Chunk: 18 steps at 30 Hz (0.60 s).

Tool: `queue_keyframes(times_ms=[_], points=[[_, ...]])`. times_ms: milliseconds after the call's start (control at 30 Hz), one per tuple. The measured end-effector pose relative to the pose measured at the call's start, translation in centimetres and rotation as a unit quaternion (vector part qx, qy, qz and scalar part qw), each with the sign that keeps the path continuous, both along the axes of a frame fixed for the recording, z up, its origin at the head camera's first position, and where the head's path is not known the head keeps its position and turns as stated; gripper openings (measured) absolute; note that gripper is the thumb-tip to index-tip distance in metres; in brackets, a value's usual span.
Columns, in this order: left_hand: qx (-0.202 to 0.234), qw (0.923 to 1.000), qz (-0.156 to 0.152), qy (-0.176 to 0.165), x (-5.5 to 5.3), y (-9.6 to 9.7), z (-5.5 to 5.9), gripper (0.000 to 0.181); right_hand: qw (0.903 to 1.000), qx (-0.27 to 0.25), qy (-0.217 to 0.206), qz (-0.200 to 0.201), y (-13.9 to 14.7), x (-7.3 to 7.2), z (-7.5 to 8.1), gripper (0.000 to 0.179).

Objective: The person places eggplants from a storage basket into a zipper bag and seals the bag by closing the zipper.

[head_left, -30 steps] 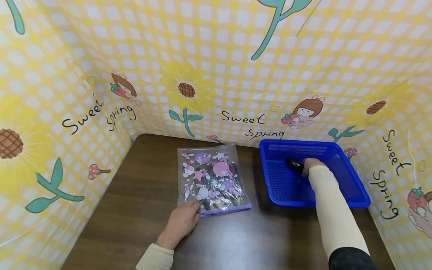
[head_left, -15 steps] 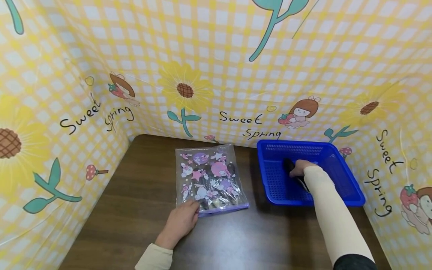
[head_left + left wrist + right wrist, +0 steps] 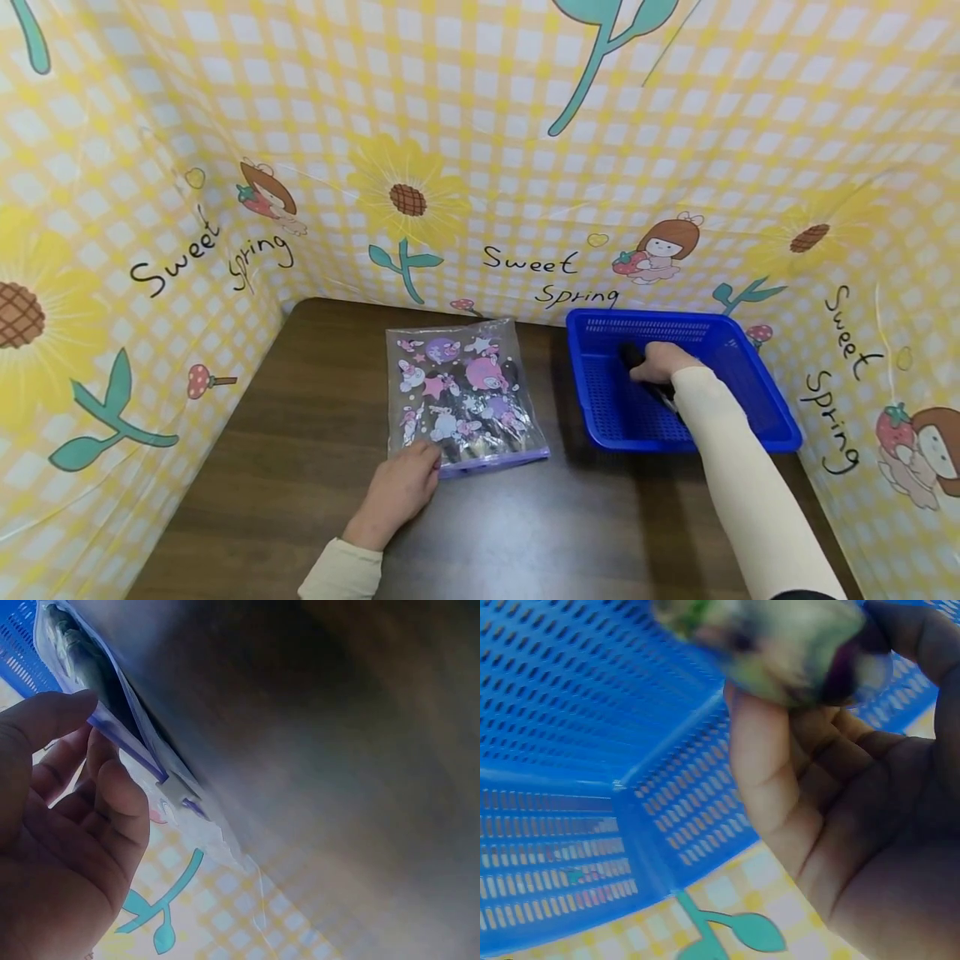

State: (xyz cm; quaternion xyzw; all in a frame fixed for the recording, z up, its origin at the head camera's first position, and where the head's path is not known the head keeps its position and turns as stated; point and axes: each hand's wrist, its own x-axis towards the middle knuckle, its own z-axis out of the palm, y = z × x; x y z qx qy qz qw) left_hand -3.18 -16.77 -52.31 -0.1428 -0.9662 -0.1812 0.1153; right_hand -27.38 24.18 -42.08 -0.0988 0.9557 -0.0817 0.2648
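My left hand pinches the near edge of a clear zip bag printed with pink and purple cartoon figures. In the left wrist view the bag's mouth gapes, with a white slider on its purple zip strip and something dark inside. Inside the blue basket, my right hand grips a long dark object. The right wrist view shows this object's colourful side, blurred in cream, green and purple, between thumb and fingers. Its kind cannot be made out.
A brown wooden table carries the bag on the left and the basket on the right, with a gap between them. Yellow checked cloth with flower prints stands around the back and both sides.
My right hand has moved a little left in the basket and now covers more of the dark object's middle. The left hand keeps its pinch on the bag. The head view has shifted slightly.
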Motion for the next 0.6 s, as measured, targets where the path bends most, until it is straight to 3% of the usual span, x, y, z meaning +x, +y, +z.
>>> queue_keyframes(times_ms=[167,333,600], points=[[0.003,1.0,0.003,0.007,-0.1,0.1,-0.2,0.018,0.9982,-0.035,0.049,0.006,-0.3,1.4,1.4,0.041],[-0.003,1.0,0.005,0.001,-0.1,0.1,-0.1,0.018,0.9947,-0.062,0.081,-0.01,-0.5,3.8,2.7,0.041],[-0.012,0.9996,0.012,-0.023,-0.1,-0.1,0.3,0.021,0.9886,-0.09,0.121,-0.009,-0.9,7.4,3.5,0.039]])
